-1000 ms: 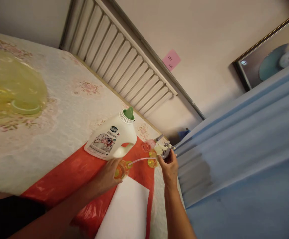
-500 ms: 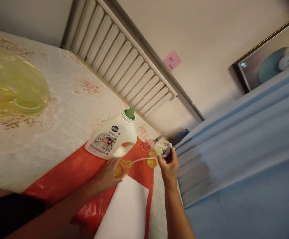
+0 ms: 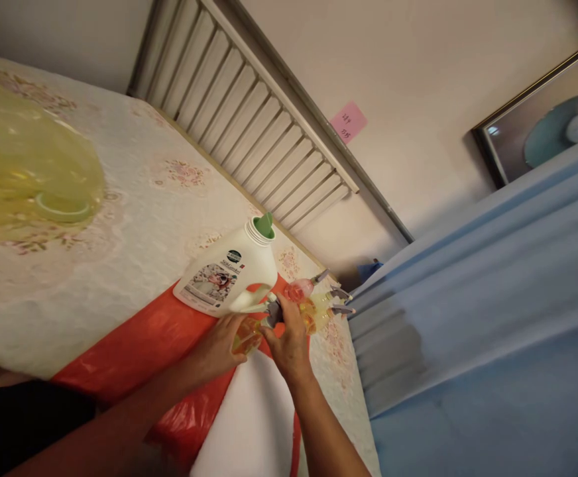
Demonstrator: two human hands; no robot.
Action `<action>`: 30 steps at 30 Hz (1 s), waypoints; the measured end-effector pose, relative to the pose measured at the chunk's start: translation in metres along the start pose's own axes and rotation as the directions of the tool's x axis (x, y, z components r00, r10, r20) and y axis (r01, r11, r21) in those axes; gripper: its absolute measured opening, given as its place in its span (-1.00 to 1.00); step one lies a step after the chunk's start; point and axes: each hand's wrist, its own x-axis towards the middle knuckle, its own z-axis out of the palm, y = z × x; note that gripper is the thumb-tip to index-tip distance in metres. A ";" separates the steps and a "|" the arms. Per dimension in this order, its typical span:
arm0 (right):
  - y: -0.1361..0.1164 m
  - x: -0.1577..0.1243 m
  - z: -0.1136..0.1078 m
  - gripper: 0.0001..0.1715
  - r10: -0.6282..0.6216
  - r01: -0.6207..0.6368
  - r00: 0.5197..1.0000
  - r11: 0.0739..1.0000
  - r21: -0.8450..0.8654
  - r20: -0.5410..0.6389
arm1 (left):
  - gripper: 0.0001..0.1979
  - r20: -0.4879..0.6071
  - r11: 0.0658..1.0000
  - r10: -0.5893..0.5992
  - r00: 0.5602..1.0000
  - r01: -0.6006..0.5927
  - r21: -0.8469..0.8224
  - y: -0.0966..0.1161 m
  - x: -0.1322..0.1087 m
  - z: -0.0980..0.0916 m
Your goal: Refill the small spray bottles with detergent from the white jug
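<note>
My left hand is closed around a small clear spray bottle with orange-yellow liquid in it. At the mouth of that bottle, my right hand grips a dark grey spray head. The head's tube no longer shows, and my fingers partly cover the joint between head and bottle. Just behind my hands stands a large cream detergent jug with a green spout at its uncapped neck. Right of the jug, a spray bottle with pink liquid and others with yellow liquid stand close to my right hand.
Under the bottles lies a red plastic sheet, with a white sheet on it. A yellow plastic bag rests at the left on the floral tablecloth. A white slatted rail borders the table; a blue curtain hangs right.
My right hand has moved left with the spray head, bringing it onto the bottle's mouth. The white tube has gone from sight. My left hand stays around the bottle.
</note>
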 end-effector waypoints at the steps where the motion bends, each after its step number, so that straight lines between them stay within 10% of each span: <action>1: 0.000 0.000 0.000 -0.23 -0.005 0.005 1.000 1.000 0.015 0.030 | -0.32 0.001 1.000 0.010 1.000 -0.010 0.011 0.001 0.000 0.000; 14: 0.001 0.010 -0.010 -0.28 0.091 -0.144 0.965 0.968 0.206 0.245 | -0.26 0.002 0.999 0.019 1.000 -0.019 0.027 -0.006 -0.002 0.002; 30: -0.009 0.021 -0.011 -0.85 0.290 -0.291 0.909 0.956 -0.042 0.299 | -0.21 0.010 0.999 0.010 1.000 -0.011 0.045 -0.010 -0.003 0.003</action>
